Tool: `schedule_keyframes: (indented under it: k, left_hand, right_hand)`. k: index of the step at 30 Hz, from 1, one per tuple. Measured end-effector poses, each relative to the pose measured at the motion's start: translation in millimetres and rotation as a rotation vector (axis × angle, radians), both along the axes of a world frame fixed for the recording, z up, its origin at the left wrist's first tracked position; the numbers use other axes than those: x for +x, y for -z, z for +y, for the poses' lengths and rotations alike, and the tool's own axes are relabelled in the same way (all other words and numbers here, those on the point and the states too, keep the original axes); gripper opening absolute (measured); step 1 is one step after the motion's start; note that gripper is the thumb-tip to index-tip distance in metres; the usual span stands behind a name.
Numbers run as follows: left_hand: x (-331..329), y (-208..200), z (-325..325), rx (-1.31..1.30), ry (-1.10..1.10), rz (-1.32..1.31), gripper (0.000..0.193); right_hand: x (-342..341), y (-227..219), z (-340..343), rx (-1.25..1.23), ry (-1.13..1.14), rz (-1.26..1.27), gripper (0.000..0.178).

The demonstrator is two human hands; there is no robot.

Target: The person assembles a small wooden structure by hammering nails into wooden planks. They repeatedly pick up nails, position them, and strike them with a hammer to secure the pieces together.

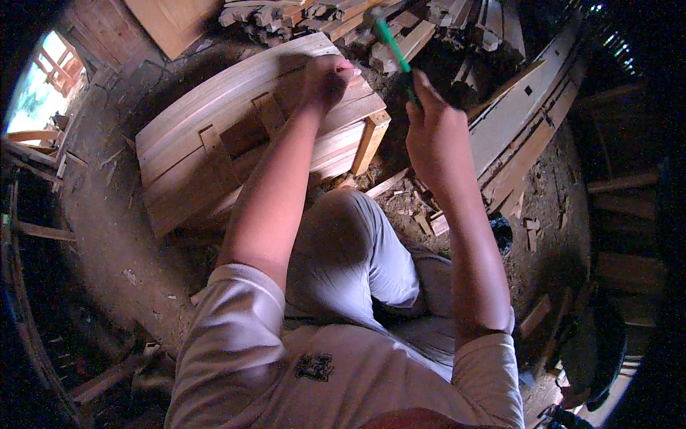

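A slatted wooden crate [182, 120] of pale planks stands on the ground in front of me to the left, with a gap in its top between two short cross pieces. My left hand [330, 80] rests at the far right part of its top, fingers pinched together. Whatever lies between those fingertips is too small to make out. In my right hand [437, 136] is a hammer [393, 47] with a green handle, gripped near its lower end. The hammer is raised to the right of the crate, its slightly blurred head pointing up and away, apart from the wood.
Wood offcuts [421, 36] lie heaped beyond the crate. Long boards [525, 118] lean along the right side. Small scraps [437, 223] are scattered over the dirt floor [118, 207]. My bent knee [343, 222] is close to the crate's near side.
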State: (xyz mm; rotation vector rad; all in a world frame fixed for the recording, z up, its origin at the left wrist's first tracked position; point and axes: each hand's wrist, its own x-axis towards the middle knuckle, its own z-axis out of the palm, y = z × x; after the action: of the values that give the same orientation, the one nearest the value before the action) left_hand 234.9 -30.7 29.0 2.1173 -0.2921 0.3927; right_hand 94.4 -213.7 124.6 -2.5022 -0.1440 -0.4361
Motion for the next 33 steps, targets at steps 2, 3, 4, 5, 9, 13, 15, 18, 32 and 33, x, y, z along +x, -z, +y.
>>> schedule_keyframes:
  k: [2,3,4,5,9,13,15,18,32,33]
  left_hand:
    - [-2.1,-1.8,-1.7,0.015,-0.045,0.028,0.02]
    - [-1.6,-1.4,-1.5,-0.009,-0.04,0.02,0.019]
    - [-1.2,-1.1,-1.2,-0.033,-0.035,0.012,0.018]
    - [-1.5,-4.3,-3.0,0.018,-0.048,0.039,0.017]
    - [-2.8,-5.0,0.3,0.087,-0.05,-0.043,0.017]
    - [-2.9,3.1,0.3,0.035,-0.011,-0.127,0.02]
    - [3.3,2.0,-0.4,0.028,-0.014,-0.063,0.021]
    - [8.8,7.2,2.3,0.042,-0.023,-0.021,0.024]
    - [14.2,15.6,2.8,-0.036,0.023,-0.06,0.024]
    - [14.7,17.2,3.7,-0.058,0.029,-0.089,0.024]
  right_hand:
    - [-5.9,-8.9,7.3,0.108,0.035,-0.025,0.046]
    - [-7.9,-11.7,9.8,0.162,0.054,-0.039,0.045]
    - [-6.5,-6.6,7.9,0.067,0.024,0.048,0.045]
    - [-3.2,3.4,1.8,-0.028,-0.001,0.134,0.045]
    - [-2.1,1.6,-1.7,-0.012,-0.037,0.016,0.045]
    - [-8.9,5.3,2.6,0.103,0.05,-0.09,0.046]
    - [-4.1,11.6,0.8,-0.082,0.013,0.143,0.046]
    - [-4.9,8.8,-2.1,-0.097,-0.027,0.09,0.047]
    - [-10.2,23.9,-3.2,0.023,-0.015,-0.23,0.049]
    - [-7.1,32.4,-1.4,-0.003,-0.004,-0.178,0.05]
